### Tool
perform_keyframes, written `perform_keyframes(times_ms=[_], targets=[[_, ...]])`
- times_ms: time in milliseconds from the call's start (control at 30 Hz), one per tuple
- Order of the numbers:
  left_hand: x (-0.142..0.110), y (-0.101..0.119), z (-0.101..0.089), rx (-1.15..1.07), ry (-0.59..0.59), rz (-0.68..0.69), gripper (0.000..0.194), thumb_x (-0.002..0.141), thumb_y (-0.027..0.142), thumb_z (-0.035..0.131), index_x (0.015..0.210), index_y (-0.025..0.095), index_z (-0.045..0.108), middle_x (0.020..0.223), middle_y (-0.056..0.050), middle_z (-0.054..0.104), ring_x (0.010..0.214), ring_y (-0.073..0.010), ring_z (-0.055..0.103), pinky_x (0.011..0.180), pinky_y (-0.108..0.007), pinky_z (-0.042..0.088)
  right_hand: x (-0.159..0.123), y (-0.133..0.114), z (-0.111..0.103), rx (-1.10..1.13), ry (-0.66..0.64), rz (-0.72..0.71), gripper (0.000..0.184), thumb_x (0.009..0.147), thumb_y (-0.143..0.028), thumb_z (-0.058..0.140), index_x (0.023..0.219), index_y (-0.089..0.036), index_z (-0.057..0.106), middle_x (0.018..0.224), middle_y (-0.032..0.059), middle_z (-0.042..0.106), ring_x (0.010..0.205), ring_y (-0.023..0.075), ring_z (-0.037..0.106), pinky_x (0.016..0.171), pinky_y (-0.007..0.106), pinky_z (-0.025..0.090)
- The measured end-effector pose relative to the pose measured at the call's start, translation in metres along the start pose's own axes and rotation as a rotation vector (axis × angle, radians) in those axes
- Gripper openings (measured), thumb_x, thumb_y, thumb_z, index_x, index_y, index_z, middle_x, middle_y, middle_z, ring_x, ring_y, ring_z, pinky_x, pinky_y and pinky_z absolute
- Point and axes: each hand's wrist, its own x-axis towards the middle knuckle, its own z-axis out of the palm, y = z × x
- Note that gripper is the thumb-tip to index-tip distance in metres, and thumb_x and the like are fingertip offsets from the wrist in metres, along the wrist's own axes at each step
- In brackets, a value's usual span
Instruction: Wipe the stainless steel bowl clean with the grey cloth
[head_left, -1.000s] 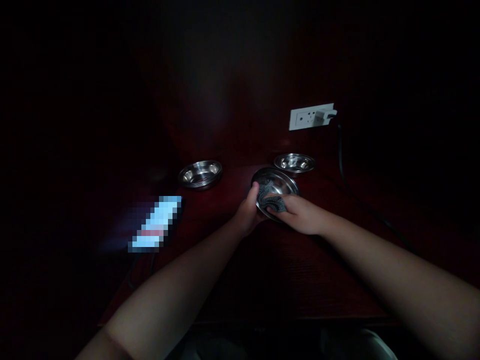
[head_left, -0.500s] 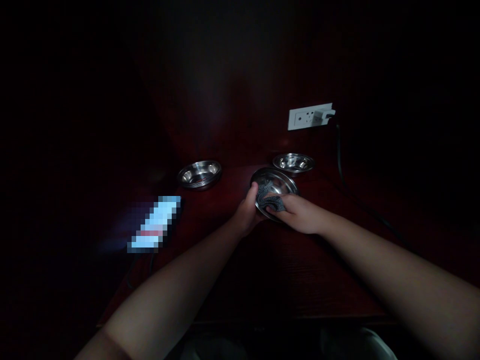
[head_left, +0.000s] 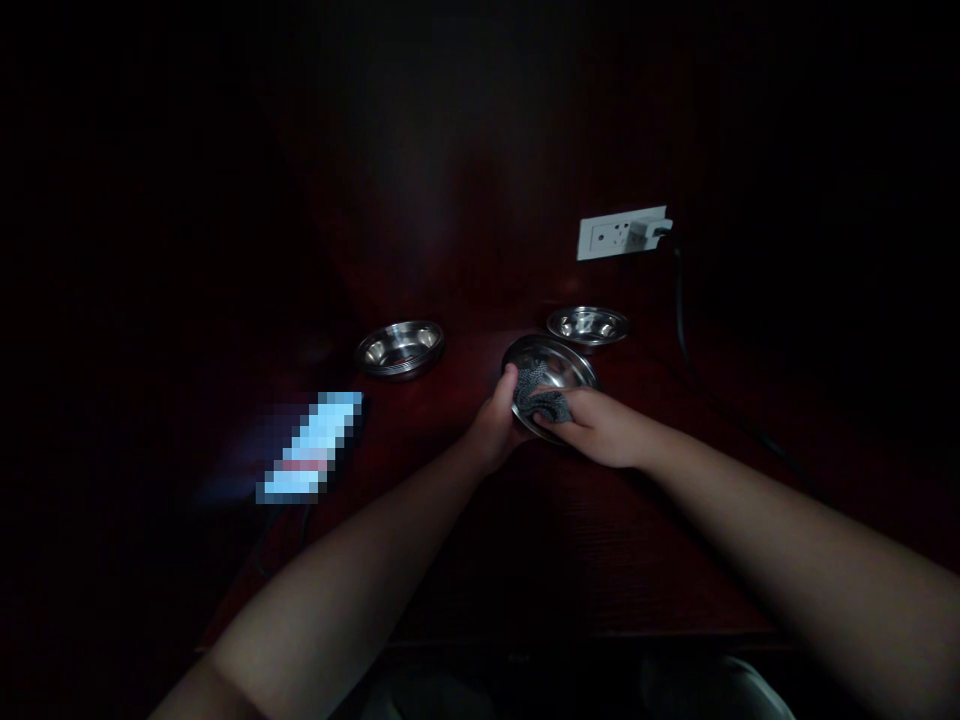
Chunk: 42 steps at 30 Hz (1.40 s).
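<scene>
A shiny metal bowl is tilted toward me above the dark red table. My left hand grips its left rim, thumb over the edge and the other fingers hidden beneath. In my right hand is a grey patterned cloth, pressed against the inside of the bowl; most of those fingers are covered by the cloth or lie within the bowl. Behind the held bowl, a second metal bowl rests on the table. To the left stands a stack of metal bowls.
A lit, pixelated screen lies at the left of the table, with thin cables near it. On the back wall is a white socket plate. A dark cord runs from its plug down across the table's right side.
Hardly anything differs. Both hands keep the same hold on the bowl and cloth, and the whole view has shifted very slightly.
</scene>
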Motion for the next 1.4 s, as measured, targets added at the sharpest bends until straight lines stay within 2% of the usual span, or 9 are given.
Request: perform_keyframes(times_ms=[1400], targets=[[-0.0005, 0.0002, 0.0005, 0.031, 0.017, -0.004, 0.058, 0.092, 0.06, 0.038, 0.117, 0.014, 0.064, 0.123, -0.016, 0.065, 0.119, -0.0314, 0.057, 0.099, -0.05, 0.046, -0.0002, 0.0013, 0.0, -0.004, -0.005, 0.012, 0.021, 0.095, -0.027, 0.044, 0.089, -0.015, 0.061, 0.092, 0.0077, 0.065, 0.083, 0.0184, 0.058, 0.082, 0.036, 0.045]])
